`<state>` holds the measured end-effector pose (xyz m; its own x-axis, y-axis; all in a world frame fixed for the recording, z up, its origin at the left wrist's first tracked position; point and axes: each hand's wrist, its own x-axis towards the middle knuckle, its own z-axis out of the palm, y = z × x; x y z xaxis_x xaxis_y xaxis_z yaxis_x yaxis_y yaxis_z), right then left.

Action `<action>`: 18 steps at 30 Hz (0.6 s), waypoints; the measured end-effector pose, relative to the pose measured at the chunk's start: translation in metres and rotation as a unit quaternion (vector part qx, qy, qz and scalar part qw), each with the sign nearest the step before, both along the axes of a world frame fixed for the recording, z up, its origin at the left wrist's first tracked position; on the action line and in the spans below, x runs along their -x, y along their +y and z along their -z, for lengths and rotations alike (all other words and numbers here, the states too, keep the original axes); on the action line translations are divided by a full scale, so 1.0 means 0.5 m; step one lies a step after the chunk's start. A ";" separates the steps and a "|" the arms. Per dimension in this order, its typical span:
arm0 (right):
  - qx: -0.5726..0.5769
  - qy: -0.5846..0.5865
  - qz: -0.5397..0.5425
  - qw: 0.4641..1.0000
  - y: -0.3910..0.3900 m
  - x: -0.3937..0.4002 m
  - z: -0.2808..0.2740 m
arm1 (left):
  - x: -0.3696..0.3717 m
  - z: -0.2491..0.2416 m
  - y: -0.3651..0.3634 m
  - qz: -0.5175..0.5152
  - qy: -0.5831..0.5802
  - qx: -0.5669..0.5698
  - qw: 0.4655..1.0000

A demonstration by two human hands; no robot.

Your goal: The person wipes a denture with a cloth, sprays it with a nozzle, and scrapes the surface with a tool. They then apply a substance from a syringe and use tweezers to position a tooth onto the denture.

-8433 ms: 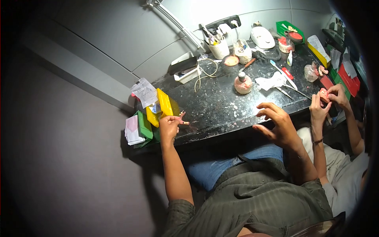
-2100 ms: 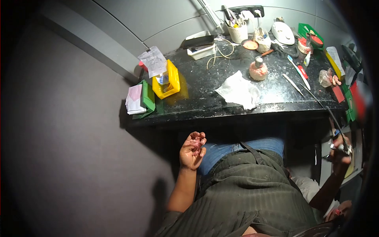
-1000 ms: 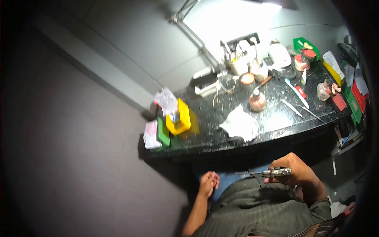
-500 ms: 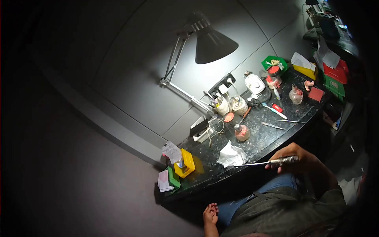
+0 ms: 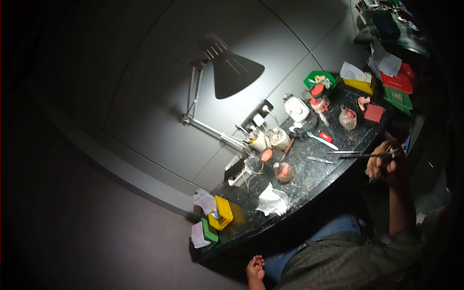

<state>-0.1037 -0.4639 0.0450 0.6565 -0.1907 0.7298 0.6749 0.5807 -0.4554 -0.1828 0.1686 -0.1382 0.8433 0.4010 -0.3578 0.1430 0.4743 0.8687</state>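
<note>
My right hand [image 5: 386,164] is closed around the handle of a slim metal tool [image 5: 355,155], held over the front edge of the dark bench [image 5: 309,179]. Its thin shaft points left across the bench edge, close to another slender metal instrument [image 5: 338,152] lying there. The fingers hide most of the handle. Down by my leg, my left hand [image 5: 256,266] rests with its fingers loosely curled and nothing visible in it. A small blade-like tool [image 5: 321,160], a white and blue toothbrush [image 5: 324,141] and a small red box [image 5: 326,137] lie left of my right hand.
A lamp [image 5: 237,72] shines on the bench. Glass bottles with pinkish stains [image 5: 284,174] [image 5: 347,120], crumpled white sheet [image 5: 273,200], pink square [image 5: 373,113], pen cup [image 5: 258,141] and yellow bin [image 5: 221,213] stand or lie about.
My right hand has moved away from the crumpled white sheet, toward the bench's far right, carrying the metal tool. My left hand stays by my leg. The view has shifted slightly.
</note>
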 end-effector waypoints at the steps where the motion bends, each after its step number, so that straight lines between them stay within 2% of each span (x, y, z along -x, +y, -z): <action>1: -0.011 -0.004 0.093 0.996 0.000 -0.001 0.019 | -0.002 0.001 -0.002 0.002 0.002 0.011 1.000; 4: -0.024 -0.026 0.017 0.999 -0.038 0.014 0.015 | 0.000 -0.015 -0.028 -0.003 0.013 -0.001 1.000; 6: -0.006 -0.090 -0.111 0.990 -0.080 0.003 0.013 | 0.004 -0.004 -0.017 0.004 0.002 0.016 1.000; 7: -0.004 -0.123 -0.179 0.976 -0.102 -0.005 0.019 | 0.007 -0.006 -0.021 0.001 0.004 0.010 1.000; 9: 0.096 -0.264 -0.287 0.916 -0.131 -0.038 -0.005 | 0.015 -0.016 -0.028 0.006 -0.002 0.037 0.999; 10: 0.036 -0.228 -0.272 0.934 -0.111 -0.004 -0.003 | 0.019 -0.016 -0.027 0.021 -0.017 0.042 0.999; 11: 0.079 -0.262 -0.319 0.907 -0.123 -0.020 -0.009 | 0.023 -0.026 -0.036 0.015 -0.005 0.040 0.999; 13: 0.089 -0.285 -0.327 0.897 -0.124 -0.027 -0.007 | 0.029 -0.024 -0.039 -0.003 -0.007 0.035 0.999; 15: 0.135 -0.290 -0.326 0.890 -0.124 -0.037 -0.011 | 0.033 -0.024 -0.041 -0.014 -0.003 0.043 0.999; 18: 0.135 -0.294 -0.318 0.891 -0.104 -0.043 -0.002 | 0.031 -0.021 -0.044 -0.013 -0.004 0.056 0.998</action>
<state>-0.0822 -0.5158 0.0460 0.0580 0.3179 0.9464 0.4157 0.8542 -0.3124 -0.1982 0.1465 -0.1275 0.8362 0.3809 -0.3947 0.1225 0.5717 0.8113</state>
